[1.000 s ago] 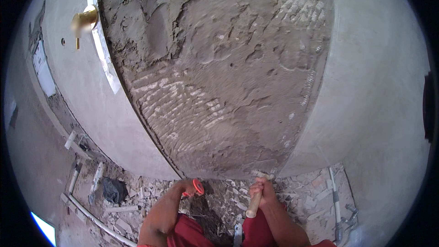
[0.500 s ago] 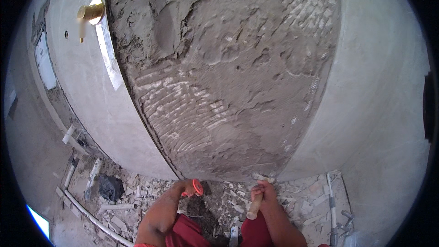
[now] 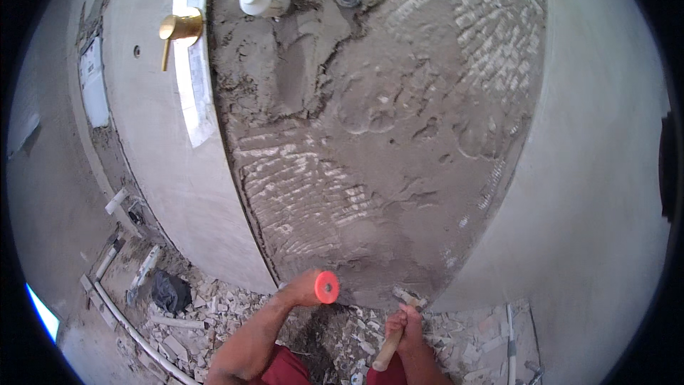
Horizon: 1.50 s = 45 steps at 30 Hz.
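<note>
Rough mortar-scored wall (image 3: 370, 142) fills my view; rubble (image 3: 214, 314) lies at seven o'clock. My left hand (image 3: 303, 289) grips an orange-capped chisel (image 3: 326, 287) against the wall's base. At six o'clock, my right hand (image 3: 405, 324) clasps a wooden-handled hammer (image 3: 392, 339).

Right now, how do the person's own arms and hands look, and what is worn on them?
Both forearms come in bare from the lower edge, with no sleeves. The left hand and the right hand show no gloves, and I see no watch or rings. Red clothing shows just below the arms.
</note>
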Each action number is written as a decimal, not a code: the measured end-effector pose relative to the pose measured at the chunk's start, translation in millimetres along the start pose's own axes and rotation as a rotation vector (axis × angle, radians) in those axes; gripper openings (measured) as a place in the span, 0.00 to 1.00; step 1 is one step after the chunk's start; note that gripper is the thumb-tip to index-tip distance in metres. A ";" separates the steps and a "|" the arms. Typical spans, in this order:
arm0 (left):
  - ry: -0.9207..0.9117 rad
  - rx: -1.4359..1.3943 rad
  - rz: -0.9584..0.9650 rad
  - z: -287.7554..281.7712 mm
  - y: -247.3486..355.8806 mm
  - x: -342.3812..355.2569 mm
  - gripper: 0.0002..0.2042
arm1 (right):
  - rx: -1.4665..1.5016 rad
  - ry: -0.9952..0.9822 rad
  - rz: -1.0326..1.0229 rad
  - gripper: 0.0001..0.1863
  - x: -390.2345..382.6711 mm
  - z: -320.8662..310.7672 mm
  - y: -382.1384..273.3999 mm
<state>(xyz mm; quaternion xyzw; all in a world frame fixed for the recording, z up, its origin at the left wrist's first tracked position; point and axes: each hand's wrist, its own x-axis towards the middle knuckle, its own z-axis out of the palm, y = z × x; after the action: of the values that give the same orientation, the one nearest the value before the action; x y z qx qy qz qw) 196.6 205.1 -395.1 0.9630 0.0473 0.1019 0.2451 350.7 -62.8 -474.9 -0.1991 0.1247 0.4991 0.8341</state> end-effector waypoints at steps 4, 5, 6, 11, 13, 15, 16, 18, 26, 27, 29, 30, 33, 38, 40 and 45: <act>0.395 0.145 0.207 -71.4 102.3 16.9 0.14 | -0.216 0.090 -0.139 0.16 -12.6 26.0 17.1; 0.525 0.125 0.383 -88.7 125.0 26.9 0.14 | -0.296 0.099 -0.210 0.15 -15.0 27.2 19.4; 0.641 0.200 0.509 -106.0 146.8 38.5 0.12 | -0.379 0.108 -0.282 0.14 -18.3 29.8 20.3; 0.915 0.350 0.869 -159.3 208.6 94.5 0.10 | -0.512 -0.009 -0.531 0.12 -62.2 86.0 23.0; 0.937 0.357 0.941 -172.9 216.6 108.8 0.09 | -0.544 -0.110 -0.636 0.13 -72.5 94.8 19.6; 0.931 0.401 0.952 -182.6 216.4 118.7 0.10 | -0.580 -0.281 -0.751 0.16 -78.8 92.2 12.3; 0.922 0.407 0.951 -189.2 215.2 121.7 0.09 | -0.596 -0.328 -0.798 0.17 -80.9 93.5 8.1; 0.902 0.400 0.964 -198.0 216.7 129.8 0.09 | -0.618 -0.341 -0.919 0.17 -92.9 111.7 -2.7; 0.988 0.365 0.946 -197.7 220.3 155.4 0.10 | -0.520 -0.610 -1.503 0.20 -151.9 196.2 -34.0; 1.006 0.359 0.937 -195.8 219.4 158.1 0.11 | -0.492 -0.676 -1.555 0.21 -156.5 207.0 -32.9; 1.017 0.318 0.945 -196.9 220.6 156.0 0.09 | -0.419 -0.739 -1.606 0.21 -147.7 222.5 -25.4; 1.023 0.297 0.948 -197.5 221.0 155.0 0.08 | -0.369 -0.631 -1.598 0.22 -134.7 224.4 -20.0; 1.001 0.292 0.946 -201.0 221.8 153.5 0.13 | -0.560 -0.448 -1.511 0.24 -108.2 225.5 -17.4; 0.995 0.290 0.918 -207.5 222.1 151.4 0.16 | -0.916 -0.570 -1.410 0.24 -106.4 210.2 -37.8; 1.033 0.303 0.918 -207.7 224.0 150.7 0.14 | -0.651 -0.748 -1.426 0.25 -115.6 215.6 -30.8; 1.030 0.307 0.902 -204.3 229.6 154.4 0.10 | -1.059 -0.561 -1.817 0.18 -83.9 209.2 -40.3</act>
<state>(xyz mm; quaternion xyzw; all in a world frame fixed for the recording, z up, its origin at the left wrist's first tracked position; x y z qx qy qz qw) 311.8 120.3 -82.2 0.7414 -0.2329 0.6291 -0.0133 348.7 -49.9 -246.3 -0.4302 -0.4951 -0.2859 0.6987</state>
